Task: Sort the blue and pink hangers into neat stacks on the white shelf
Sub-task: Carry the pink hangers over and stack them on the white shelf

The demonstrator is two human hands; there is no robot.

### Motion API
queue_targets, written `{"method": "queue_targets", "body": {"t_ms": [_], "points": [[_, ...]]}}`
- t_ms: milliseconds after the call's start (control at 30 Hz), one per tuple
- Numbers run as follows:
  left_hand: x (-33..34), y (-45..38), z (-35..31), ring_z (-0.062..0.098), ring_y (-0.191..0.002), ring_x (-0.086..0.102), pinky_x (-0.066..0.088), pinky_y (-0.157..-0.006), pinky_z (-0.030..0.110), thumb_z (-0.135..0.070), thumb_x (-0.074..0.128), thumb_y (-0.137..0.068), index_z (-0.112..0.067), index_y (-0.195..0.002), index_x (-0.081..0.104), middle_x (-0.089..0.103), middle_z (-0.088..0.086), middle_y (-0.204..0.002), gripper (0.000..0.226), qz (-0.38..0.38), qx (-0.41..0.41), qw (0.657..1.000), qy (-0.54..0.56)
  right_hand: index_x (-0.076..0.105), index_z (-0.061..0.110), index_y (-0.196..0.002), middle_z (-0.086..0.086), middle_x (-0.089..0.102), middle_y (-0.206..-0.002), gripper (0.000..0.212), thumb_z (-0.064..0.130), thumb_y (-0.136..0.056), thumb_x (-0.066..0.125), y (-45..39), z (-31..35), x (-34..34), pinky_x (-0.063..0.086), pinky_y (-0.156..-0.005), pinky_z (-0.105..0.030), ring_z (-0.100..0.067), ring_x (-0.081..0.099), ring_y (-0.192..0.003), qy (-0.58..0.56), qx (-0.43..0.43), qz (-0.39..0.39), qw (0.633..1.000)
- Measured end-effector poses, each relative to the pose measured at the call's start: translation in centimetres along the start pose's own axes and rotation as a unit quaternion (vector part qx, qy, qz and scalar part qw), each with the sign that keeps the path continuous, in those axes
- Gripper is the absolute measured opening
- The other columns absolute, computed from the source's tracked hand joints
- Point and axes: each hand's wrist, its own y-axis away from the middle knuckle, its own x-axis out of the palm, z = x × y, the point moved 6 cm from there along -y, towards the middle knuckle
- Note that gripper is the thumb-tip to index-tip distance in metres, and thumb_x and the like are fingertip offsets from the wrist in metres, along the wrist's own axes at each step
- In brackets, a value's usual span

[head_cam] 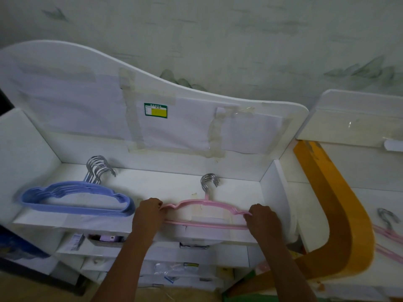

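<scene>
White shelf (pixel 174 188) against papered wall — both hands' fingers (pixel 160 209) grip pink hangers (pixel 207 224).

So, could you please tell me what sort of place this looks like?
Probably a shop or stockroom: a white shelf bearing a green-and-yellow label, sorted blue hangers and pink hangers, packaged goods below.

The ends of the pink hangers (pixel 205 211) are covered by the left hand (pixel 149 214) and right hand (pixel 262 221). More pink hangers (pixel 387 234) are cut off by the right edge. The print on the green label (pixel 155 110) cannot be read. Items in the lower compartments (pixel 152 256) are too dim to be told.
</scene>
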Motion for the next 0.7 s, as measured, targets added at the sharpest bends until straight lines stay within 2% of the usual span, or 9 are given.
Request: {"method": "queue_targets", "body": {"t_ms": [67, 133, 233, 300, 400, 567, 700], "points": [[-0.4, 0.5, 0.2, 0.024, -0.104, 0.063, 0.049, -0.085, 0.034, -0.04, 0.065, -0.09, -0.014, -0.118, 0.065, 0.067, 0.006, -0.11, 0.038, 0.008, 0.002, 0.998, 0.063, 0.066, 0.018, -0.106, 0.004, 0.069, -0.098, 0.025, 0.04, -0.094, 0.06, 0.4, -0.4, -0.4, 0.048, -0.071, -0.025, -0.015, 0.065, -0.087, -0.07, -0.013, -0.004, 0.997], [-1.5, 1.7, -0.4, 0.021, -0.108, 0.059, 0.048, -0.089, 0.034, -0.034, 0.065, -0.091, -0.015, -0.129, 0.058, 0.062, 0.004, -0.121, 0.043, -0.022, 0.033, 0.991, 0.131, 0.063, 0.02, -0.116, 0.006, 0.067, -0.109, 0.029, 0.038, -0.094, 0.062, 0.9, -0.6, -1.1, 0.052, -0.085, -0.031, -0.014, 0.063, -0.1, -0.175, -0.028, -0.003, 0.984], [-3.1, 4.6, -2.4, 0.01, -0.109, 0.058, 0.044, -0.089, 0.027, -0.024, 0.068, -0.09, -0.021, -0.126, 0.059, 0.06, -0.006, -0.121, 0.037, -0.072, 0.091, 0.965, 0.236, 0.062, 0.027, -0.119, 0.015, 0.065, -0.112, 0.029, 0.036, -0.092, 0.066, 2.5, -0.4, -2.5, 0.051, -0.09, -0.027, -0.003, 0.061, -0.103, -0.286, -0.052, -0.004, 0.957], [-3.2, 6.5, -3.6, 0.002, -0.106, 0.06, 0.047, -0.089, 0.024, -0.019, 0.07, -0.089, -0.026, -0.121, 0.062, 0.063, -0.011, -0.118, 0.034, -0.062, 0.105, 0.939, 0.321, 0.062, 0.033, -0.117, 0.022, 0.064, -0.111, 0.026, 0.034, -0.091, 0.067, 4.0, -0.3, -3.3, 0.047, -0.088, -0.018, 0.007, 0.06, -0.102, -0.35, -0.062, -0.002, 0.935], [-2.8, 9.3, -5.7, 0.003, -0.107, 0.062, 0.048, -0.09, 0.016, -0.013, 0.07, -0.089, -0.026, -0.12, 0.063, 0.066, -0.011, -0.115, 0.034, -0.037, 0.129, 0.919, 0.37, 0.057, 0.04, -0.117, 0.029, 0.06, -0.113, 0.027, 0.035, -0.092, 0.066, 6.2, -0.8, -4.3, 0.042, -0.087, -0.011, 0.019, 0.054, -0.103, -0.394, -0.07, 0.007, 0.916], [-2.3, 14.0, -8.9, 0.004, -0.104, 0.064, 0.051, -0.091, 0.019, -0.009, 0.069, -0.088, -0.027, -0.117, 0.064, 0.066, -0.022, -0.109, 0.035, -0.022, 0.152, 0.902, 0.404, 0.057, 0.037, -0.124, 0.022, 0.062, -0.121, 0.036, 0.042, -0.09, 0.066, 10.2, -3.5, -5.7, 0.046, -0.097, -0.021, 0.004, 0.057, -0.113, -0.419, -0.071, -0.002, 0.905], [-1.5, 18.3, -11.4, 0.004, -0.106, 0.062, 0.051, -0.092, 0.026, -0.011, 0.071, -0.088, -0.028, -0.118, 0.063, 0.067, -0.013, -0.112, 0.035, -0.012, 0.153, 0.9, 0.409, 0.056, 0.036, -0.126, 0.02, 0.062, -0.122, 0.039, 0.039, -0.089, 0.068, 14.3, -6.7, -7.4, 0.048, -0.099, -0.028, 0.001, 0.056, -0.114, -0.425, -0.053, -0.016, 0.904]]}}
